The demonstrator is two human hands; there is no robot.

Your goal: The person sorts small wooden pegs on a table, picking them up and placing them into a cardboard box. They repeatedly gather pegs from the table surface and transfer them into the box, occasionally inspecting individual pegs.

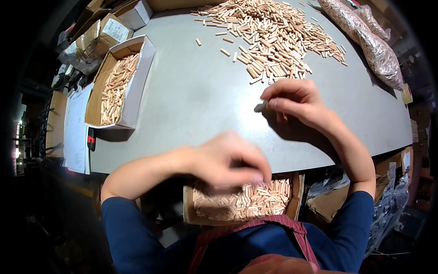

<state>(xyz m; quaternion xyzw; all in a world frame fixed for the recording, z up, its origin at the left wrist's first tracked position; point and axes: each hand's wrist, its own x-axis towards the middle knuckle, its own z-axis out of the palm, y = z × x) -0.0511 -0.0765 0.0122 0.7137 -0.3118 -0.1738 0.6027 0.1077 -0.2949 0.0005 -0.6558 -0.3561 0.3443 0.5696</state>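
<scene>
A large heap of small wooden dowel pins (278, 36) spreads over the far middle of the grey table. My right hand (296, 102) is just in front of the heap's near edge, its thumb and fingers curled together; whatever is between them is hidden. My left hand (230, 160), smeared by motion, hangs at the table's near edge above an open cardboard box (295, 196) of dowel pins. Its fingers bend downward toward the pins (258, 201), and I cannot make out whether they hold any.
On the left of the grey table (191, 100) stands a white carton (142, 86) part filled with dowel pins. Beside it lie papers (76, 132), a red and black tool (91, 139) and taped cardboard boxes (93, 39). A clear plastic bag of dowels (365, 39) rests along the right edge.
</scene>
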